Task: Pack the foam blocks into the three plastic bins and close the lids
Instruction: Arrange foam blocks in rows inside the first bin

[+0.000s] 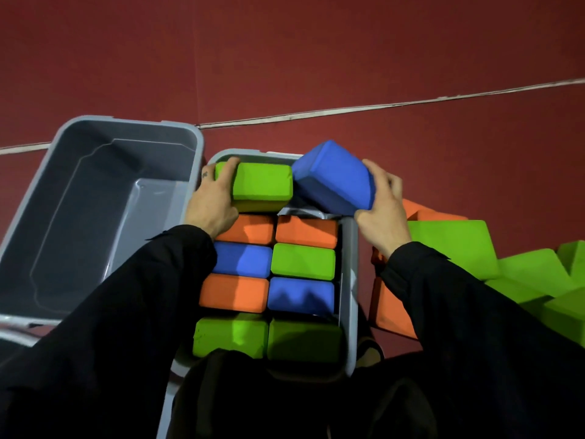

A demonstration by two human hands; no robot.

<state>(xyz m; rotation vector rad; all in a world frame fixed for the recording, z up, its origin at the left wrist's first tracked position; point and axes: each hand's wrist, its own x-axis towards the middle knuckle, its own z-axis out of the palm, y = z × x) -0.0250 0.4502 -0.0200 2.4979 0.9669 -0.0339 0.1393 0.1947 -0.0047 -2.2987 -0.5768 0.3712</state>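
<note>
A grey plastic bin in front of me holds several green, orange and blue foam blocks packed in two columns. My left hand grips a green block at the bin's far left end. My right hand holds a tilted blue block over the bin's far right corner. A second grey bin stands empty to the left.
Loose green blocks and orange blocks lie in a pile on the red floor to the right of the bin. A white line crosses the floor beyond the bins. My dark sleeves cover the near foreground.
</note>
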